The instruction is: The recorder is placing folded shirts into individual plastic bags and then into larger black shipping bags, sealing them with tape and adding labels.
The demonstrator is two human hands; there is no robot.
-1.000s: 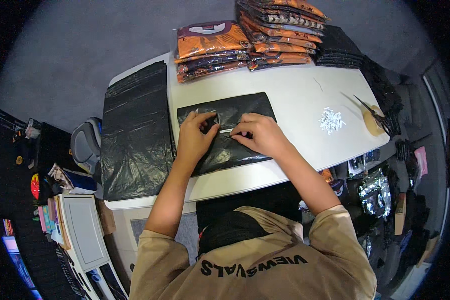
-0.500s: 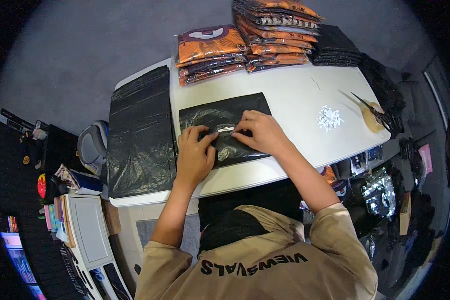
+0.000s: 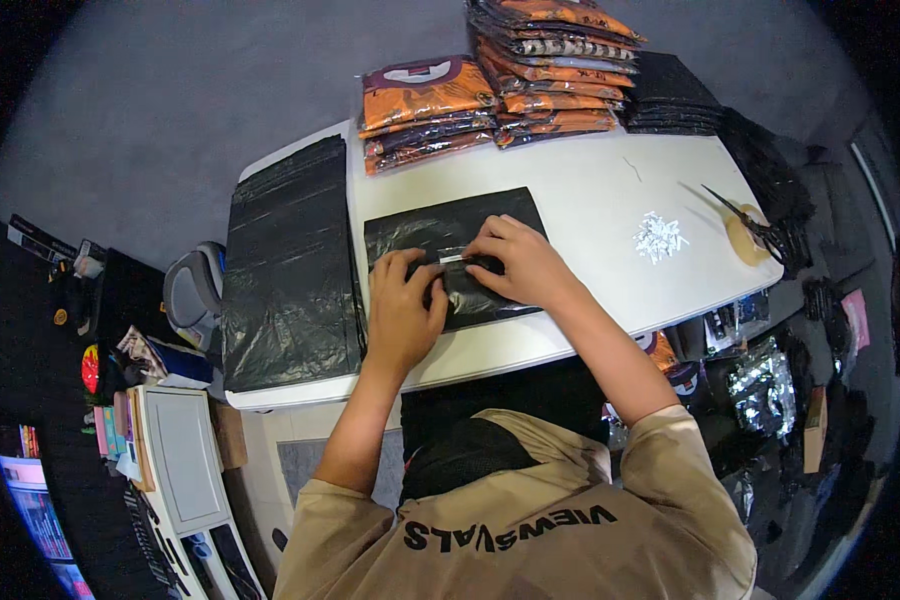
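Flat on the white table point(image 3: 590, 220) lies a black plastic package point(image 3: 410, 220), directly before me. At its middle is a small white strip point(image 3: 453, 259) with a glossy, see-through edge around it. My left hand point(image 3: 407, 305) has its thumb and forefinger bent in at the strip's left end. Fingers pinched together, my right hand point(image 3: 517, 262) is at the strip's right end. Both hands rest low over the package, and the fingertips partly hide what they grip.
Left of the package lies a pile of black plastic bags point(image 3: 290, 275). Orange bagged garments point(image 3: 425, 95) stand in stacks at the far edge, beside black packages point(image 3: 670, 95). Small white slips point(image 3: 658, 238) are heaped at right, near scissors point(image 3: 745, 215) and a tape roll point(image 3: 742, 240).
The left hand has shifted slightly right and its fingers bend closer to the strip. The right hand stays nearly in place. The whole view has moved a little.
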